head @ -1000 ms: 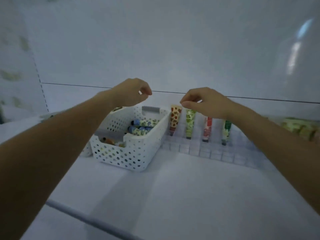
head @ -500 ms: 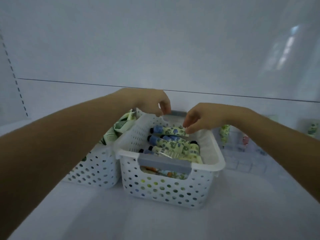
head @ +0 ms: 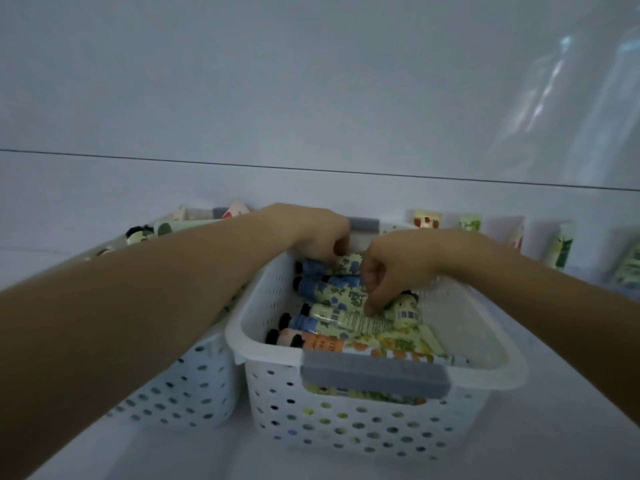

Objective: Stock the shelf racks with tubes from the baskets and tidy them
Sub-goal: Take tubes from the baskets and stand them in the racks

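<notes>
A white perforated basket (head: 485, 327) with grey handles stands in the middle of the shelf, holding several lying tubes with blue-flower, green and orange prints. Both hands reach into its far half. My left hand (head: 311, 233) curls its fingers over the far blue-flowered tube (head: 348, 264) by the rear handle. My right hand (head: 394, 268) pinches the blue-flowered tube in front of it (head: 341, 293) between thumb and fingers, its fingertips touching the barcode-labelled tube (head: 346, 318) below. An orange tube (head: 322, 342) lies nearest me.
A second white perforated basket (head: 180, 393) with more tubes stands touching the first on its left, under my left forearm. Upright tubes (head: 426, 220) stand in the clear rack (head: 509, 230) at the back right. The shelf's back wall rises close behind.
The view has swung left and closer, from the rack to the basket. Both hands have dropped from above the rack into the basket and closed on tubes.
</notes>
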